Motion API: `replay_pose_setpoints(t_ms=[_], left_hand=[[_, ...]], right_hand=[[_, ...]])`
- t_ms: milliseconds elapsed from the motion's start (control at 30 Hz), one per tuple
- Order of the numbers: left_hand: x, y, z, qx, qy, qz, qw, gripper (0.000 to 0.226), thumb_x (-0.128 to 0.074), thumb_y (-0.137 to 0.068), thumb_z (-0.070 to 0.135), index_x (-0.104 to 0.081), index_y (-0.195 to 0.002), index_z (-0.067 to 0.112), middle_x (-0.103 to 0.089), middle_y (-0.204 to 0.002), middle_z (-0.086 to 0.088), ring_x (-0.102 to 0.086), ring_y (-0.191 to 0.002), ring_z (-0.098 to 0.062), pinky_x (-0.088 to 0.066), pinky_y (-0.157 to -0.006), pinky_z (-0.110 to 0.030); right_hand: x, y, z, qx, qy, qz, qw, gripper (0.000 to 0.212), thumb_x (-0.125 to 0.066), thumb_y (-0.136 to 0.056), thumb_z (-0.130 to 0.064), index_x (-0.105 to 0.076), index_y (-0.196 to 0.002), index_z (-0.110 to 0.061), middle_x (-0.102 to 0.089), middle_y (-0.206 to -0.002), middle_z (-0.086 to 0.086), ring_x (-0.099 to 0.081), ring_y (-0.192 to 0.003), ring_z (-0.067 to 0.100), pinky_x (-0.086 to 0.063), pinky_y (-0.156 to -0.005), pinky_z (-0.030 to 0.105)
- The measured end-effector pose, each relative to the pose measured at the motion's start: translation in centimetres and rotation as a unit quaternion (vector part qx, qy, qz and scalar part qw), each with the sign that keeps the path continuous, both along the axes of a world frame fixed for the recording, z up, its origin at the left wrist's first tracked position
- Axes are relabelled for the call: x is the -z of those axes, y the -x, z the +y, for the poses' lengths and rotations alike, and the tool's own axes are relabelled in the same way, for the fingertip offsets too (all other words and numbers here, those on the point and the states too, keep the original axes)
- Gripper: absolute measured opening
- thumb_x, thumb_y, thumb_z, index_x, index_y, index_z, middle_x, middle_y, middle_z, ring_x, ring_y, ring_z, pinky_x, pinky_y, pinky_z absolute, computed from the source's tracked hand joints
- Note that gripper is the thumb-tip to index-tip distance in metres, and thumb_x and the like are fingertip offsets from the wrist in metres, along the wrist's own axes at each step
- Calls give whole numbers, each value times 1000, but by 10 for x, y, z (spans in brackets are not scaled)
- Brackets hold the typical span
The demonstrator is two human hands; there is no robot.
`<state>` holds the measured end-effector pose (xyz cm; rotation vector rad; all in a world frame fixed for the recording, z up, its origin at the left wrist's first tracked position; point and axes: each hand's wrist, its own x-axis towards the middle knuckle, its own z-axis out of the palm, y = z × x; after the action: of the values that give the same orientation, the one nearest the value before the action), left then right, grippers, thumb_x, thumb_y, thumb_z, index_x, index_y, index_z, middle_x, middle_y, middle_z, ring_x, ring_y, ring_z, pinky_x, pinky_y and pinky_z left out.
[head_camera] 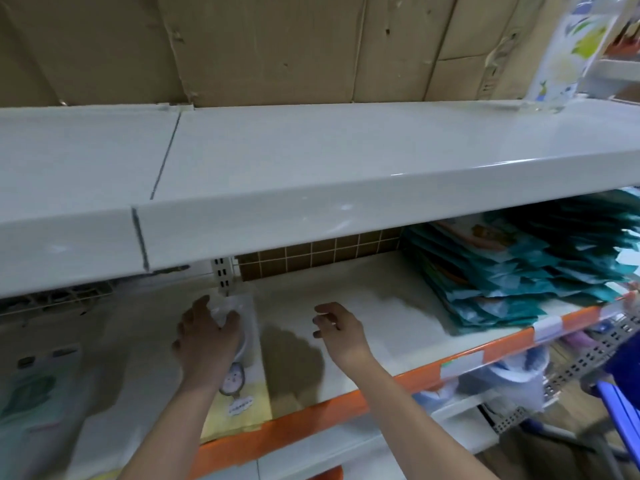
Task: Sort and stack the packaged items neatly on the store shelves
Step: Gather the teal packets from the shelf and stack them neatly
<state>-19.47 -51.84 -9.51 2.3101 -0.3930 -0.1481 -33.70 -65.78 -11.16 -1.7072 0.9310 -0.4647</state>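
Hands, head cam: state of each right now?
Left hand: grips the top of a white packaged item lying on the shelf.
Right hand: open, fingers loosely curled, holding nothing.

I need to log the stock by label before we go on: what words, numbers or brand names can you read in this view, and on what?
None can be read.
Clear packet under the left hand: small white tag with print, too blurred.
Orange shelf edge: white and green price tags, blurred.
Teal packets: no readable print.
Patterned bag on the top shelf: pictures only.
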Motion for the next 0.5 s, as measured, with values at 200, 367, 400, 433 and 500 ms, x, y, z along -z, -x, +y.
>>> replay_pose_setpoints(t_ms=[200,367,400,433,500], left_hand=[[4,48,-82,66,55,17,996,42,-51,-95,29,-47,-135,14,-48,-139,-13,-45,-127,-31,-35,-104,-44],[-9,120,-169,98,141,120,978,36,-47,-99,25,-49,-131,11,-53,-128,-6,-51,-115,-20,-35,-87,-24],[-12,134,-186,113,145,132,974,34,-46,-99,26,-50,-129,12,-53,-126,-5,-50,-108,-16,-33,-85,-22],[-16,147,-204,133,148,140,970,32,-45,-100,27,-52,-128,14,-53,-126,-3,-48,-104,-11,-32,-84,-21],[-24,169,-236,145,163,159,963,28,-45,-99,32,-57,-120,19,-56,-121,0,-49,-103,-9,-33,-83,-22]], right_hand=[[-40,53,-78,32,171,0,985,21,-48,-96,-21,-64,-110,-24,-67,-94,-3,-64,-85,14,-54,-78,33],[-91,112,-164,73,317,-65,943,15,-53,-94,-15,-66,-94,-8,-68,-88,8,-61,-80,24,-44,-68,31],[-96,123,-185,86,327,-70,939,14,-53,-94,-15,-66,-93,-8,-69,-88,9,-61,-80,25,-42,-66,29],[-97,132,-209,100,329,-69,936,14,-54,-93,-16,-66,-94,-9,-69,-88,10,-62,-81,27,-39,-66,28],[-95,150,-257,128,305,-35,943,16,-55,-91,-20,-65,-97,-11,-69,-92,12,-62,-87,31,-38,-67,29]])
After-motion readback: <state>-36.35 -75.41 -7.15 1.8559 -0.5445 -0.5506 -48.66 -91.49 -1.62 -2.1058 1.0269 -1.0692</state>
